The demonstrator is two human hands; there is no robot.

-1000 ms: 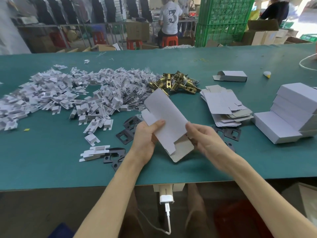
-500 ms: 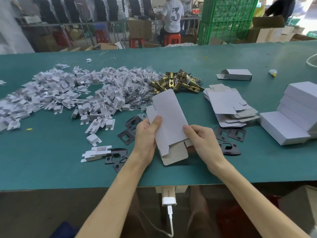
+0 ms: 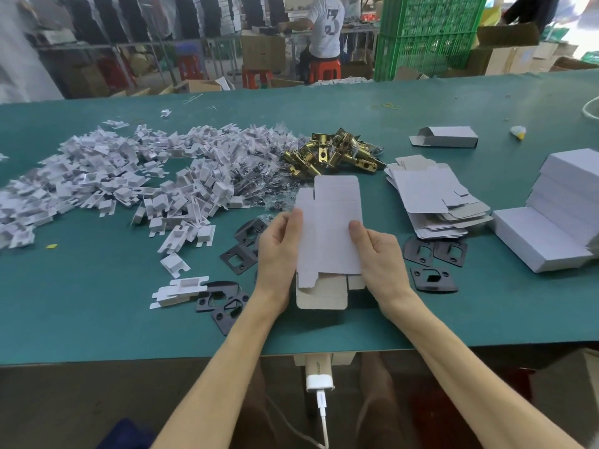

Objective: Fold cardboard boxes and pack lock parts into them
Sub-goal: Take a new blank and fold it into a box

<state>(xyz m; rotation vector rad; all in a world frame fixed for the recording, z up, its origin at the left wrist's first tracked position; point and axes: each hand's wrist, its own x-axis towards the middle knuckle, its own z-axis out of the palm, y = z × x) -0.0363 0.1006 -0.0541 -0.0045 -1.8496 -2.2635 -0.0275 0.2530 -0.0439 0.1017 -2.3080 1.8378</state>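
A flat white cardboard box blank (image 3: pixel 329 228) is held upright-facing above the green table (image 3: pixel 97 319), its grey inner flap at the bottom. My left hand (image 3: pixel 277 254) grips its left edge with the thumb on top. My right hand (image 3: pixel 379 257) grips its right edge the same way. Brass lock latches (image 3: pixel 334 155) lie in a pile just beyond the blank. Black strike plates (image 3: pixel 432 260) lie to the right and black strike plates (image 3: pixel 240 247) to the left of my hands. A stack of flat blanks (image 3: pixel 434 199) sits at the right.
A wide heap of white plastic inserts (image 3: pixel 113 183) and bagged screws covers the left half. Folded white boxes (image 3: pixel 557 218) are stacked at the far right; one open box (image 3: pixel 445 136) lies behind. A charger (image 3: pixel 319 379) hangs below the table edge. People work in the background.
The blank has turned from tilted to straight and squared between both hands. My right hand moved in from the right onto its right edge, thumb now on top.
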